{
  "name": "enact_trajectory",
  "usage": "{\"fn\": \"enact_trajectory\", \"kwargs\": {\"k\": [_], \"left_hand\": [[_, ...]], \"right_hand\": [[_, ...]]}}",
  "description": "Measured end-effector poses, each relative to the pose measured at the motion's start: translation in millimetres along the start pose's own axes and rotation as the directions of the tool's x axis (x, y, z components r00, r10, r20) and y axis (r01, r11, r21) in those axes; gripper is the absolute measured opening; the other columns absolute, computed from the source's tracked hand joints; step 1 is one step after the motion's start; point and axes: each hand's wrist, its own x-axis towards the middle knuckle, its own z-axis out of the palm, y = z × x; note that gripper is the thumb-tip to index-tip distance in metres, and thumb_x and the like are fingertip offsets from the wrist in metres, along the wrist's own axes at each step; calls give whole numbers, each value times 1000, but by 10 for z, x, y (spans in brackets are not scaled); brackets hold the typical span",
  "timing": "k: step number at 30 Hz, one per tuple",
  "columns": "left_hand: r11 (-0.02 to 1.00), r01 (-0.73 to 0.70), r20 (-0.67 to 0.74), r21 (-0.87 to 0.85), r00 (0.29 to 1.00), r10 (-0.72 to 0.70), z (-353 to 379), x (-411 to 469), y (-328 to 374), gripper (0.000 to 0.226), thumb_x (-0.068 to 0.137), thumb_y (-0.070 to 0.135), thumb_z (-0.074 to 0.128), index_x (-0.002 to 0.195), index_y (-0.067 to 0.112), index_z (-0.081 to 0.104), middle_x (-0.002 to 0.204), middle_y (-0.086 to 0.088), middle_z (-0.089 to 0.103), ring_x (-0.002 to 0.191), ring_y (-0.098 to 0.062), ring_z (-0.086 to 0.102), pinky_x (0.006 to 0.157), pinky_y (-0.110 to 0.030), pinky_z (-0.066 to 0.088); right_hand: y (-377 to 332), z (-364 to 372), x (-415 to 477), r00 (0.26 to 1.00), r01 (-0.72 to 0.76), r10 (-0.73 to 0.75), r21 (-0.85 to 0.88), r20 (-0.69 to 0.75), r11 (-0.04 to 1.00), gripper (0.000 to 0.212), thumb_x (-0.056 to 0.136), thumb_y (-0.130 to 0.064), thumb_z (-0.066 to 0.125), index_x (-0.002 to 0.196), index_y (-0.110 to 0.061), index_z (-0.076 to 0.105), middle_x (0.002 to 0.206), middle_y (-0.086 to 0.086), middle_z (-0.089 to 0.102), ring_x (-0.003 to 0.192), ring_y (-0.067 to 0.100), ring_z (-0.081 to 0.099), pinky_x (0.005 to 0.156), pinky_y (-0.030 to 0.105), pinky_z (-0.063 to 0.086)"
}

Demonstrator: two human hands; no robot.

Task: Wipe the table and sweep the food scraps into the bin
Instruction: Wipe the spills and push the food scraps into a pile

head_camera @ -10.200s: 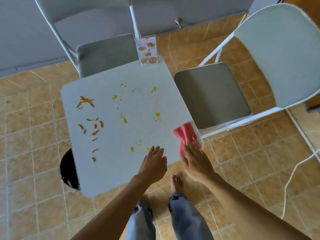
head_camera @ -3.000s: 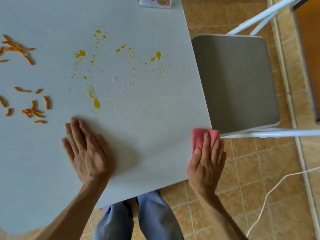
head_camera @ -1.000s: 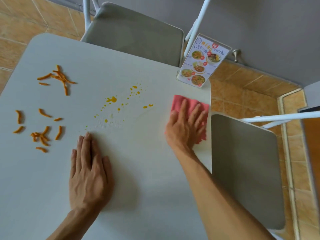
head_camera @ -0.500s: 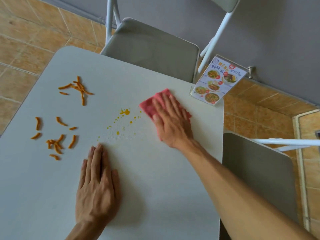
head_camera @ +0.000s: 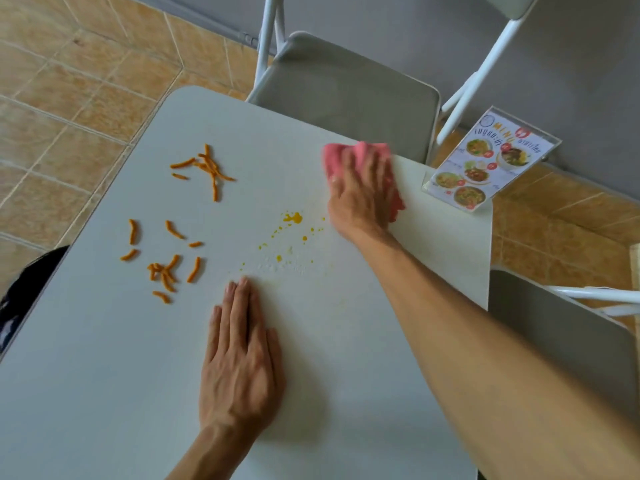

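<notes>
Two hands are on the white tabletop (head_camera: 104,393) right now. My right hand (head_camera: 362,192) is pressed flat with fingers spread on a pink cloth (head_camera: 346,155), up near the far edge just in front of a grey folding chair (head_camera: 346,88); the cloth looks a bit blurry, bunched under the palm and poking out past the fingertips and on the right side. My left hand (head_camera: 242,358) lies flat and open on the tabletop, palm down, fingers together, holding nothing. Between the hands sit yellow sauce splatters (head_camera: 292,218), the biggest blob just left of the right wrist. Off to the left are orange food scraps (head_camera: 166,268), thin curved sticks in two loose clusters. A laminated menu stand (head_camera: 485,164) sits at the far right corner. Something dark (head_camera: 24,292), maybe the bin, peeks out past the left edge, can't tell for sure.
</notes>
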Motion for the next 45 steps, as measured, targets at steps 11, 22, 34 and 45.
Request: {"fn": "enact_trajectory", "kwargs": {"k": [11,22,34,45], "left_hand": [[999,-15,-4,-30,1000,15,-8,7,-19,61,97,25,32,150,-6,27,162,-17,20,153,-25,11,124,-41,10],[999,-6,8,-37,1000,6,-3,7,-21,62,97,26,31,151,-6,25,163,-17,19,153,-26,12,124,-43,11],[999,3,32,-49,999,-2,-17,13,2,63,98,27,26,152,-4,22,164,-16,15,153,-27,8,125,-39,4],[996,-15,-3,-83,1000,15,-8,-5,-11,61,100,27,28,152,-4,21,164,-16,15,153,-28,8,125,-39,5]], "right_hand": [[1107,-221,-900,983,-171,176,-86,53,982,61,107,-49,13,162,-28,-4,171,6,-11,159,22,-9,128,46,1],[1419,-274,-992,809,-584,588,86,-30,807,62,109,-43,18,164,-18,2,172,10,-8,159,28,-5,128,48,3],[1379,-74,-1949,957,-228,203,-108,-206,968,61,99,-61,29,155,-38,38,169,8,23,157,30,19,123,54,23],[791,51,-1347,890,446,-456,-185,-10,876,59,99,-66,28,154,-44,36,169,4,24,157,27,18,123,50,23]]}}
